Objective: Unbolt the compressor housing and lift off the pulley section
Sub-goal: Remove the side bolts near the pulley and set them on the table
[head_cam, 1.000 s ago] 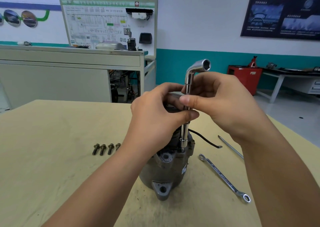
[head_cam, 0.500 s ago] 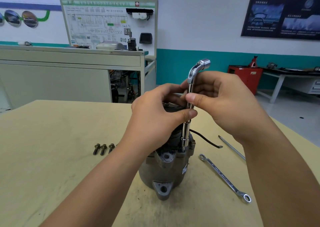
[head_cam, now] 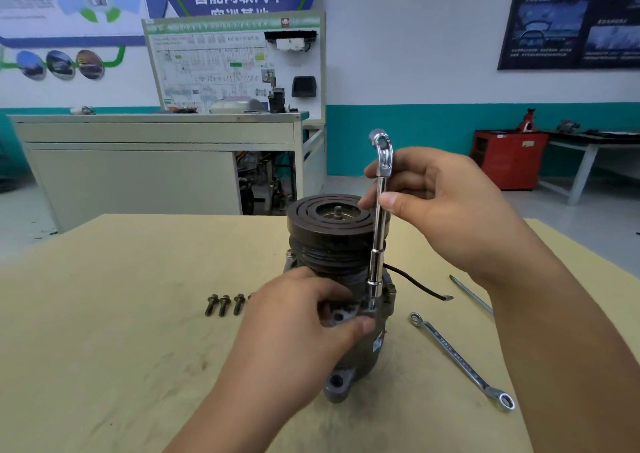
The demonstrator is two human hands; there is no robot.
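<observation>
A grey compressor (head_cam: 360,355) stands upright on the table with its dark grooved pulley (head_cam: 332,234) on top. A chrome L-shaped socket wrench (head_cam: 378,231) stands vertical with its lower end on a bolt at the housing flange. My right hand (head_cam: 446,210) pinches the wrench shaft near its bent top. My left hand (head_cam: 298,321) grips the housing just below the pulley, thumb by the foot of the wrench. Three removed bolts (head_cam: 223,304) lie in a row left of the compressor; a further one is partly hidden by my left hand.
A ring spanner (head_cam: 460,359) lies on the table right of the compressor, and a thin metal rod (head_cam: 471,295) lies behind it. A black wire (head_cam: 419,284) trails from the housing to the right. A cabinet and display board stand beyond the table's far edge.
My left hand has dropped from the top of the pulley to the housing, which uncovers the pulley face. The wrench's bent top has turned from pointing right to facing me.
</observation>
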